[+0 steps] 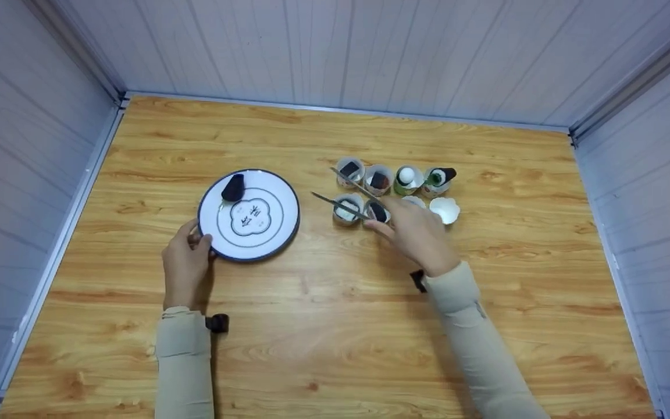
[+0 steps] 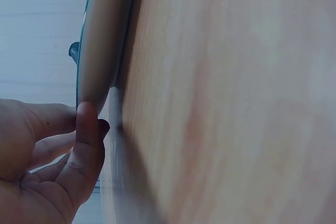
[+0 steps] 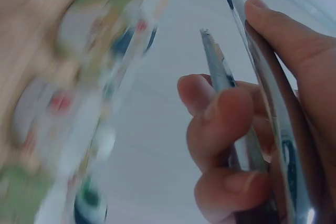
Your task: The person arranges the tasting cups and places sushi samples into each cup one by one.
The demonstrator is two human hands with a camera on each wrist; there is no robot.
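Note:
My left hand (image 1: 186, 262) pinches the near left rim of a white plate (image 1: 280, 203) with a blue edge and a dark printed emblem. A black, wedge-like piece (image 1: 233, 188) lies on the plate's upper left part. In the left wrist view, the fingers hold the plate's edge (image 2: 102, 40) beside the table. My right hand (image 1: 419, 233) grips metal tongs (image 3: 252, 61), their two arms spread apart with nothing between the tips. The tongs reach left over a group of small cups, and the hand hides part of the front row.
Small paper cups stand in two rows, holding dark pieces (image 1: 378, 180), a white ball (image 1: 406, 176) and a green-and-black item (image 1: 439, 176). A white scalloped cup (image 1: 444, 210) is at the right end. Pale panels (image 1: 312, 52) enclose the wooden table (image 1: 312, 326).

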